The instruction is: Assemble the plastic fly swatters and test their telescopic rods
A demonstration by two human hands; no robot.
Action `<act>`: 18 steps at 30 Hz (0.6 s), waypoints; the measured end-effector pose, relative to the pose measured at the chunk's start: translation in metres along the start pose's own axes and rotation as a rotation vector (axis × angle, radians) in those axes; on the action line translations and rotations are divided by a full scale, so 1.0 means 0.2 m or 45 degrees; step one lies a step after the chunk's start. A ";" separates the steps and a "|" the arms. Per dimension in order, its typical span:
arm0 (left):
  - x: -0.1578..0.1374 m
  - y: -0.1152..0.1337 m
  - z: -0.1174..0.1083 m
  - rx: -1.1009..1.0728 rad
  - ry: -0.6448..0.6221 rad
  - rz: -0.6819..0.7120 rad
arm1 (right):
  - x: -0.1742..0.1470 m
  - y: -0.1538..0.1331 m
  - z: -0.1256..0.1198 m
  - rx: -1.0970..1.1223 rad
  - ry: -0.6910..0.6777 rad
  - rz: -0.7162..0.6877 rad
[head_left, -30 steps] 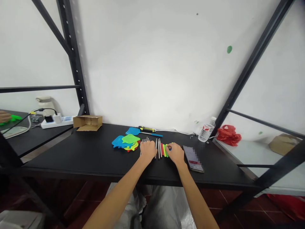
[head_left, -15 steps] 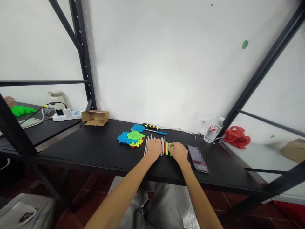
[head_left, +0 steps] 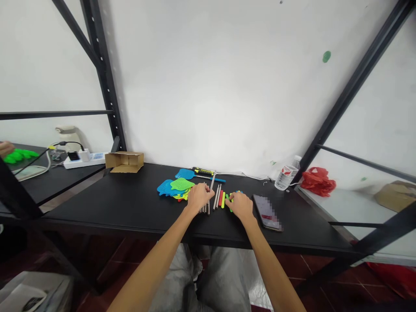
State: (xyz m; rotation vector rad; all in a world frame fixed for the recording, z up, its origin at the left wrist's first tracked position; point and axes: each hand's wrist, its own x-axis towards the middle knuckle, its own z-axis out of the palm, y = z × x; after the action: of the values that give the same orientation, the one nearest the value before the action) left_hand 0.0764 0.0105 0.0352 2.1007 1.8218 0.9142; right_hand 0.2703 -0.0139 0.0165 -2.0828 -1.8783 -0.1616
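My left hand [head_left: 199, 198] is closed in a pinch on a silver metal rod [head_left: 212, 180], which tilts up above the table. More metal rods [head_left: 217, 197] lie side by side under and beside this hand. To their right are a red handle tube [head_left: 220, 198] and a yellow handle tube [head_left: 223, 200]. My right hand [head_left: 241, 205] has its fingers closed at a green handle tube [head_left: 228, 198]; other coloured tubes are partly hidden beneath it. Left of my hands lies a pile of fly swatter heads [head_left: 182, 184] in blue, green, yellow and red.
Behind lie a blue fly swatter [head_left: 186, 174] and a black-and-yellow utility knife [head_left: 203, 170]. A phone [head_left: 267, 212] and a water bottle [head_left: 287, 174] are on the right. An open cardboard box [head_left: 125, 162] stands left. Black posts [head_left: 105, 78] flank the table.
My left hand has moved left and now lifts one metal rod by pinching it. The right hand stays over the coloured tubes. The whole view has shifted slightly.
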 end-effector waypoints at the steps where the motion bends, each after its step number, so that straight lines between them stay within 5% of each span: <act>1: 0.00 -0.02 -0.01 -0.069 0.049 0.001 | 0.00 0.00 0.00 0.008 -0.001 0.005; 12: 0.02 -0.20 0.02 -0.719 0.331 0.157 | 0.02 0.05 0.02 0.503 0.327 0.104; 18: 0.00 -0.21 0.04 -1.065 0.343 0.140 | 0.07 0.08 0.06 1.038 0.430 -0.053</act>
State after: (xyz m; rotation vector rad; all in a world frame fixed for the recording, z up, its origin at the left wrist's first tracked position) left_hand 0.0465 0.0206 0.0069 1.5856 1.0937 1.6816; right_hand 0.2865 0.0015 0.0062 -1.3598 -1.4378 0.2040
